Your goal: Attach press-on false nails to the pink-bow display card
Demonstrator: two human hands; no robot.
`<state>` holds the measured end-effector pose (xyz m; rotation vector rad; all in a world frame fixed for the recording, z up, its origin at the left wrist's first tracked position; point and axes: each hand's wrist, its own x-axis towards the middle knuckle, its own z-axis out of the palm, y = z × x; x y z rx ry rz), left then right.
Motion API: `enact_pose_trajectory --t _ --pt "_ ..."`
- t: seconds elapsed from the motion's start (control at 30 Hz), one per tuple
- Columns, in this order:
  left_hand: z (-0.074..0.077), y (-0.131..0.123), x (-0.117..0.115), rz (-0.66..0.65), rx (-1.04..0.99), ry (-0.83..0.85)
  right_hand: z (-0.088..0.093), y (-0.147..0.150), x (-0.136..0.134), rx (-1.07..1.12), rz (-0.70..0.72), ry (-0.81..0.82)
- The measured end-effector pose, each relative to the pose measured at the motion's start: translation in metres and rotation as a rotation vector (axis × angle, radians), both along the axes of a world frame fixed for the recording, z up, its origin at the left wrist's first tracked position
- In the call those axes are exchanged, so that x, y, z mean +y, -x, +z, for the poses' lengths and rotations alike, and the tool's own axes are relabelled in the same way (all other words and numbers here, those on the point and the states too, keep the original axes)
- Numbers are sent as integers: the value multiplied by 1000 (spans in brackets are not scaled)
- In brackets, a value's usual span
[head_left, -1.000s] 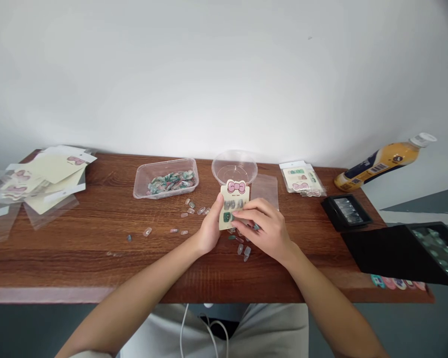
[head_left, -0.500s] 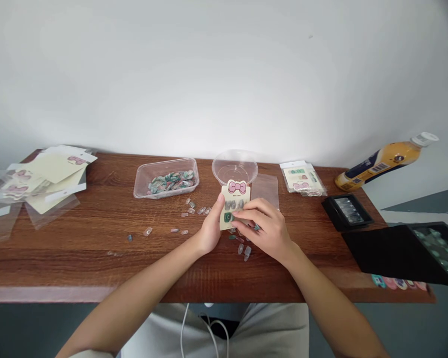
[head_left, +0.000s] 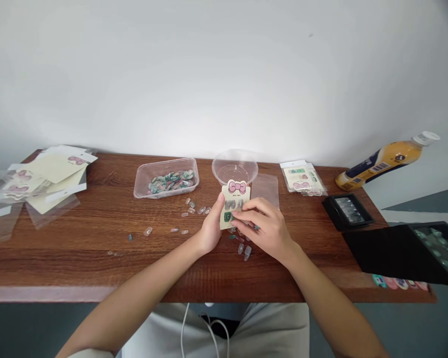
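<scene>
My left hand [head_left: 211, 228] holds a small cream card with a pink bow [head_left: 236, 193] upright by its left edge, above the wooden table [head_left: 97, 238]. Grey and green press-on nails sit in rows on the card. My right hand [head_left: 267, 226] has its fingers curled, with the fingertips pinched against the card's lower row; a small teal nail shows between its fingers. Loose clear nails [head_left: 194, 209] lie on the table to the left of the card, and a few more nails [head_left: 244, 250] lie under my hands.
A clear tub of coloured nails [head_left: 167, 180] and an empty round clear bowl [head_left: 234, 166] stand behind the card. Packed cards [head_left: 301, 179] lie to the right, loose cards and sleeves [head_left: 41, 179] far left. Black trays [head_left: 346, 211] and a yellow bottle [head_left: 384, 160] sit at the right.
</scene>
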<state>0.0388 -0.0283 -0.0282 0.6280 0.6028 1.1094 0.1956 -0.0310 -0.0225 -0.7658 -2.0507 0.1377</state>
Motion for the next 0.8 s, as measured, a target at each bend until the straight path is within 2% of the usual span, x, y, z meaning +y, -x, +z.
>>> enact_pose_trajectory --t 0.2,0.8 --pt "2 -1 1 19 -48 57 1 1 -2 -10 -19 -8" --pt "3 0 1 14 -30 74 -4 3 -2 24 -36 13"
